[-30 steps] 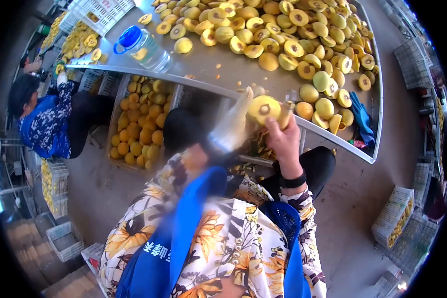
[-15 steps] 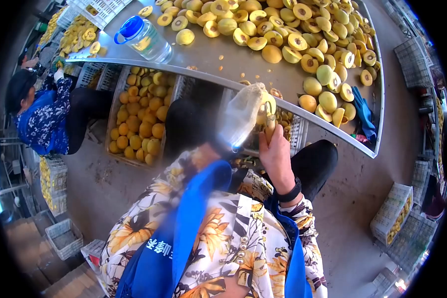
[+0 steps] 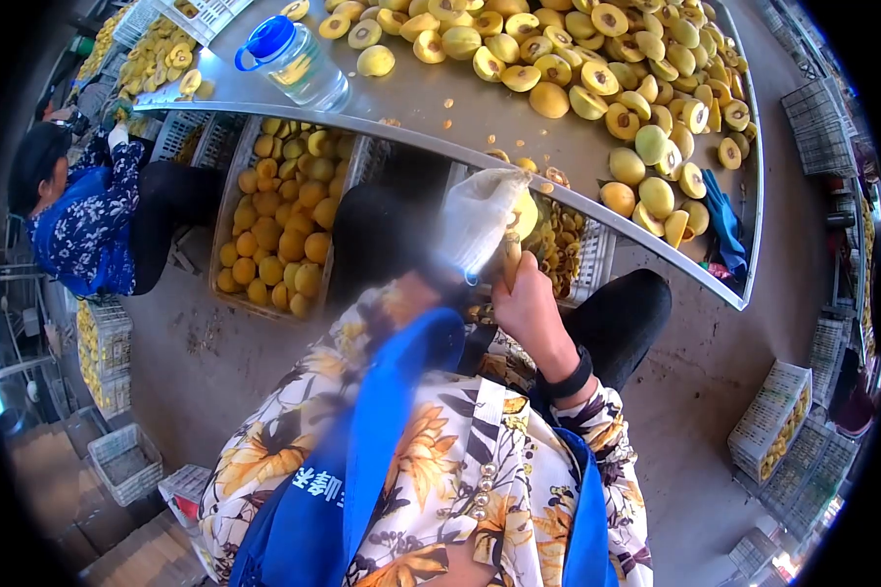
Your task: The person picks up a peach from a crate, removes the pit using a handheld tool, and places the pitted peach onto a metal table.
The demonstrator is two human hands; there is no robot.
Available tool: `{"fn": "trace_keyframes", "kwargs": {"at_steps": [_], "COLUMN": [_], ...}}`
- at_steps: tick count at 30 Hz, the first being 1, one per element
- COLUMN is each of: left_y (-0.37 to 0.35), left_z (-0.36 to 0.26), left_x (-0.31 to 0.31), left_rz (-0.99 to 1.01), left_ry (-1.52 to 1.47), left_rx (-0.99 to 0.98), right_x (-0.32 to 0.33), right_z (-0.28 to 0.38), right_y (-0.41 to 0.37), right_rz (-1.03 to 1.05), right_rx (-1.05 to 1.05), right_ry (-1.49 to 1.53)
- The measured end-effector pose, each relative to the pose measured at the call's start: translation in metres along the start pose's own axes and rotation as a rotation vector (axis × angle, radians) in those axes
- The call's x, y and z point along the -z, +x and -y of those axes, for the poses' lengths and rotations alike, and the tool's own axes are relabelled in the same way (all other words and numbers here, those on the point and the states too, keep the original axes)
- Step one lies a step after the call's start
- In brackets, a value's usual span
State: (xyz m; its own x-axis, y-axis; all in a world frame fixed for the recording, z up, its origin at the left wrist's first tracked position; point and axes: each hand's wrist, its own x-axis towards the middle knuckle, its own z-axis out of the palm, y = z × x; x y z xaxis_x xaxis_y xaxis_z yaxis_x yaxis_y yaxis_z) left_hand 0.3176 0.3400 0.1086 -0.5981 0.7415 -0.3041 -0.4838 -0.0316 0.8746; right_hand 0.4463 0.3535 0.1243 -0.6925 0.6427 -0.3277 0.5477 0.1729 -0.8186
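My left hand (image 3: 478,217), in a whitish glove, is wrapped round a yellow fruit piece (image 3: 525,214) at the table's front edge. My bare right hand (image 3: 529,301), a black band at its wrist, grips the wooden handle (image 3: 511,256) of a tool. The tool's upper end is against the fruit and cannot be made out. Behind both hands, a white crate (image 3: 591,262) holds fruit pieces below the metal table (image 3: 411,115). Many halved yellow fruits (image 3: 597,78) are heaped on the tabletop.
A water bottle (image 3: 303,68) with a blue lid stands on the table. Blue gloves (image 3: 722,220) lie at its right corner. A crate of whole orange fruit (image 3: 282,220) is below on the left. Another person (image 3: 88,215) sits at far left. Crates (image 3: 771,416) stand at right.
My right hand has shifted slightly left and down with the tool. More of the yellow fruit's face shows beside my glove. The table scene has shifted slightly in view.
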Motion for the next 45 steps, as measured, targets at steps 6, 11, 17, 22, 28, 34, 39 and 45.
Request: {"fn": "trace_keyframes", "kwargs": {"at_steps": [6,11,17,22,28,34,39,45], "left_y": [0.001,0.018,0.001,0.016,0.018,0.018,0.004,-0.017], "left_z": [-0.02,0.018,0.032,0.021,0.033,0.063,0.088,-0.07], "left_x": [0.004,0.033,0.017,0.035,0.042,0.042,0.061,0.11], "left_rz": [0.032,0.068,-0.176,0.073,0.165,-0.061,0.459,-0.149], "left_ry": [-0.117,0.208,0.423,-0.063,-0.002,-0.38,0.903,0.797], "left_rx": [0.008,-0.371,-0.783,0.091,0.127,0.3,-0.268,-0.622], "right_x": [-0.011,-0.034,-0.016,-0.022,-0.024,-0.024,-0.005,-0.003], "right_z": [-0.003,-0.033,0.008,0.005,-0.022,-0.042,-0.017,-0.018], "right_y": [0.014,0.018,0.005,0.005,0.008,0.015,0.015,0.01], "right_rz": [0.024,0.065,0.3,0.338,0.475,0.544,0.192,0.097], "right_rx": [-0.086,0.194,-0.254,-0.364,-0.343,-0.199,-0.279,-0.227], "right_ry": [0.13,0.11,0.575,0.627,0.895,1.377,1.092,0.904]}}
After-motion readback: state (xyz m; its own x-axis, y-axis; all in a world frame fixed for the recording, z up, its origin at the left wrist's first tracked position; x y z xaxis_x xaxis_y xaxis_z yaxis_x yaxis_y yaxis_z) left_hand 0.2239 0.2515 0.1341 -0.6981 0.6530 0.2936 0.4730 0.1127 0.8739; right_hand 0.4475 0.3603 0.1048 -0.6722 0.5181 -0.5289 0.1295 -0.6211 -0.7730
